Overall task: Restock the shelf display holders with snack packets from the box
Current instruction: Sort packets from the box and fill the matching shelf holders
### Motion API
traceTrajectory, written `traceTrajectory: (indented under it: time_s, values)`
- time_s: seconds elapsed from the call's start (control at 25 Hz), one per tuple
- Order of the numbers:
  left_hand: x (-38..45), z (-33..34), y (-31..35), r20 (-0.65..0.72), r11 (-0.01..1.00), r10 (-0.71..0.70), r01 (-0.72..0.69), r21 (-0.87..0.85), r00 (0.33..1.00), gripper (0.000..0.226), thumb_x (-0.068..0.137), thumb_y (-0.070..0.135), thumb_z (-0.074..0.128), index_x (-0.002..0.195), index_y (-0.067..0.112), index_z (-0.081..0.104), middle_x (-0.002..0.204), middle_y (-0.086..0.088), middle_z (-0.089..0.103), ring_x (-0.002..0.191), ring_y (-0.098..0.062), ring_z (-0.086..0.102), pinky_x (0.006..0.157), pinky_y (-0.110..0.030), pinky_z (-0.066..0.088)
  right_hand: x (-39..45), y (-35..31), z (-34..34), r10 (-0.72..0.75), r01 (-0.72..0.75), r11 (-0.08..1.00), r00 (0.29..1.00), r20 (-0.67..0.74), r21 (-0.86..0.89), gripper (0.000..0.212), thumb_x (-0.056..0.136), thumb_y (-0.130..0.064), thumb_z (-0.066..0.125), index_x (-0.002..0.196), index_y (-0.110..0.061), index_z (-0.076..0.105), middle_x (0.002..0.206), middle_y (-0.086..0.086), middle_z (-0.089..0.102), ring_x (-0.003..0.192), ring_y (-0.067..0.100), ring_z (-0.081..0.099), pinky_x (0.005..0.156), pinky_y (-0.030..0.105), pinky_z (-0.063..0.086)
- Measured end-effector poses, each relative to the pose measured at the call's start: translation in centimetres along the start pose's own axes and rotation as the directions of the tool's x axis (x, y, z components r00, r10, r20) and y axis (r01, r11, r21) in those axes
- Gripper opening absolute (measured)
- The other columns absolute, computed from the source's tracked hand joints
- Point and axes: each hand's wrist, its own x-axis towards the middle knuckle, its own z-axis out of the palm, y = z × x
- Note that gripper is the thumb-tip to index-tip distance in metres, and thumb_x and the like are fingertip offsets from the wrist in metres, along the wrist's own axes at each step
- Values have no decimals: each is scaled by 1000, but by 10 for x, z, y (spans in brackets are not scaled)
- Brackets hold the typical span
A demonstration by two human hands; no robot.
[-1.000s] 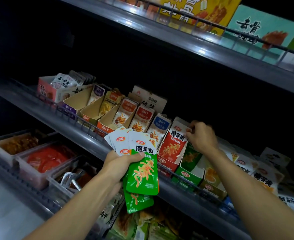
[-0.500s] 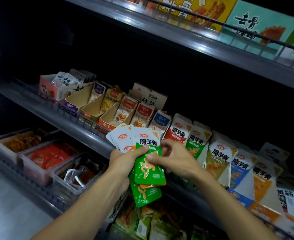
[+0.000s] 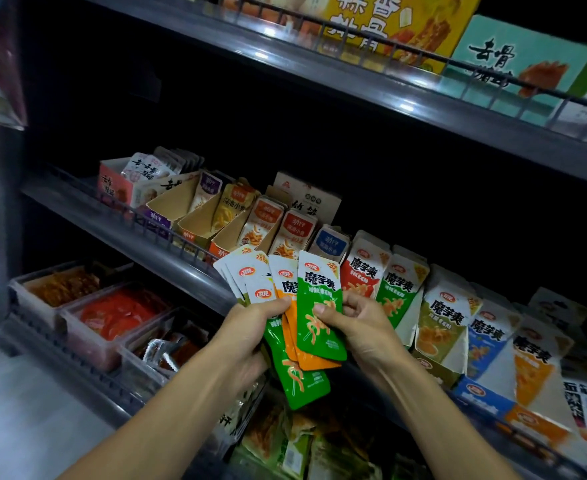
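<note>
My left hand [image 3: 250,327] grips a fanned stack of snack packets [image 3: 271,289], white-topped with green and orange bodies, in front of the middle shelf. My right hand [image 3: 357,323] pinches the front green packet [image 3: 319,306] of that fan between thumb and fingers. Right behind the fan stand the cardboard display holders: a red one [image 3: 363,268], a green one [image 3: 399,285], then an olive one [image 3: 441,323] and a blue one [image 3: 486,341] further right. Several holders to the left [image 3: 181,209] stand partly empty. No supply box is in view.
The middle shelf's rail [image 3: 167,247] runs diagonally with a wire guard. Clear tubs of red and brown snacks [image 3: 112,317] sit on the lower left shelf. Loose packets [image 3: 285,445] lie in a bin below my hands. Large boxes [image 3: 513,60] line the top shelf.
My right hand came back from the red holder to the fan in my left hand and now pinches the front green packet, which sits higher and further out of the stack.
</note>
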Motion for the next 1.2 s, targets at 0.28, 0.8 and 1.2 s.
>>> traceTrajectory:
  time_s: [0.28,0.8,1.2]
  values:
    - [-5,7,-9,25,989,101,-103,105,995,26,72,-15,69,92,1,71,90,-19,75,74,-31,74,65,-42,62,-6,-3,-3,-52,69,989,990,-129,128,21,79,-2,75,97,-3,63,95,15,75,84,26,73,70,35,58]
    - [-3,21,-21,165,970,-12,-28,240,986,36,71,-13,68,103,5,63,86,-16,75,70,-31,73,58,-42,61,-30,-45,-104,93,-99,976,995,-40,-195,21,80,-18,74,92,-3,66,73,6,60,44,7,45,36,16,31]
    - [18,34,-34,21,997,3,-4,81,1000,32,84,-1,67,115,8,64,103,-14,75,91,-34,72,73,-47,60,-36,-97,-169,-195,63,815,966,-171,-576,27,81,-23,71,94,1,68,61,6,61,43,7,47,38,15,33]
